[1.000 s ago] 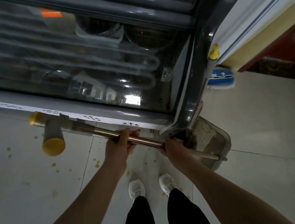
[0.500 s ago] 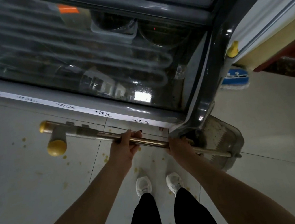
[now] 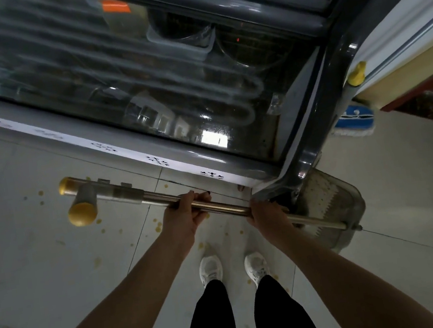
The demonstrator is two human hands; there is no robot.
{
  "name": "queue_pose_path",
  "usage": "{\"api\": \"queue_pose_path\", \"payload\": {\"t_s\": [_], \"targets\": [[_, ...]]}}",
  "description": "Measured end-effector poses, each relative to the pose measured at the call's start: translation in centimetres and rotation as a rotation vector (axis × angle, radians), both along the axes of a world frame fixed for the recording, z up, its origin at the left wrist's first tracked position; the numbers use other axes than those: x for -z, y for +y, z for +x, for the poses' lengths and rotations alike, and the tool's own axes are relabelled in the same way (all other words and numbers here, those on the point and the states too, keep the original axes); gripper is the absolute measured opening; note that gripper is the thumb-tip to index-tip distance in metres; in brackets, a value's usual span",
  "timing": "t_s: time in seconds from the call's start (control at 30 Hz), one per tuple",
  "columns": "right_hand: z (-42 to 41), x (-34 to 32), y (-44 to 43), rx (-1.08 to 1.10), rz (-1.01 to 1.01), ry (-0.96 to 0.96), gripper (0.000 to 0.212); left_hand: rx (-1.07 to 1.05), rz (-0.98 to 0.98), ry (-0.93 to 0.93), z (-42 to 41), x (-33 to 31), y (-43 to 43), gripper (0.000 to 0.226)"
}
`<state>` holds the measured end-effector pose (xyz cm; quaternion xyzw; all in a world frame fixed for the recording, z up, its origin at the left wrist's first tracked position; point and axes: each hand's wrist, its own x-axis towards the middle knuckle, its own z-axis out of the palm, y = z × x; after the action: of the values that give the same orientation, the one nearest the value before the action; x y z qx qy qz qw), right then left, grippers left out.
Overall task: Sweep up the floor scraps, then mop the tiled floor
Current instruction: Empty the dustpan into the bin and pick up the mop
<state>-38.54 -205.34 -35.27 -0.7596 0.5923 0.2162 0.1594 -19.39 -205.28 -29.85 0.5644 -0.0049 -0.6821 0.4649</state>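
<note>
I hold a long metal dustpan handle (image 3: 222, 207) almost level in front of me. My left hand (image 3: 186, 215) grips the pole near its middle. My right hand (image 3: 266, 216) grips it further right, near the grey dustpan (image 3: 332, 203), which stands on the floor by the corner of the display case. The pole's left end carries yellow caps (image 3: 81, 213). Small yellow scraps (image 3: 158, 226) lie scattered on the pale tiled floor (image 3: 42, 257) around my feet. A blue flat mop head (image 3: 355, 119) lies on the floor at the right, behind the case.
A glass-fronted refrigerated display case (image 3: 144, 90) fills the upper view, its grey base running diagonally just ahead of my white shoes (image 3: 211, 270). A white and red counter (image 3: 414, 38) is at the upper right. Tiles extend to the left and right.
The pole's yellow-capped end has shifted slightly right and up in view as my head moved. Both hands keep the same grip on the pole.
</note>
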Motion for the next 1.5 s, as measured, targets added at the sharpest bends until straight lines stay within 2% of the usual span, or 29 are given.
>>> {"api": "queue_pose_path", "payload": {"t_s": [0.1,0.3,0.47,0.53,0.67,0.83,1.1,1.3,1.4,1.5], "targets": [[-0.3,0.4,-0.1,0.027,0.049,-0.035,0.034,-0.008,0.0,0.0,-0.6,-0.1,0.3,0.02],[-0.6,0.4,0.2,0.08,-0.039,-0.131,0.03,0.008,-0.002,-0.031,-0.6,-1.2,-0.3,0.019],[0.3,-0.4,0.2,-0.047,-0.238,-0.048,0.033,-0.036,0.033,-0.013,0.1,-0.7,0.4,0.021],[0.6,0.0,0.2,-0.053,-0.185,0.005,0.031,-0.094,0.077,0.015,0.1,-0.3,0.7,0.02],[0.4,1.0,-0.2,-0.02,-0.024,-0.017,0.029,-0.163,0.1,0.051,0.1,0.1,1.1,0.019],[0.2,0.4,0.0,-0.02,-0.125,-0.015,0.028,-0.081,0.059,0.003,0.2,-0.6,0.4,0.022],[0.0,-0.5,-0.3,0.023,-0.074,0.001,0.028,-0.075,0.043,0.027,-0.4,-2.1,0.0,0.019],[-0.4,-2.7,0.2,0.049,-0.099,-0.02,0.037,0.047,-0.032,-0.064,-0.8,-4.6,-0.9,0.021],[-1.1,-4.3,0.5,0.129,-0.116,-0.067,0.031,0.156,-0.099,-0.096,-1.4,-6.6,-1.3,0.018],[-2.0,-5.8,1.0,0.299,-0.104,-0.203,0.021,0.231,-0.152,-0.106,-2.8,-8.9,-1.9,0.014]]}}
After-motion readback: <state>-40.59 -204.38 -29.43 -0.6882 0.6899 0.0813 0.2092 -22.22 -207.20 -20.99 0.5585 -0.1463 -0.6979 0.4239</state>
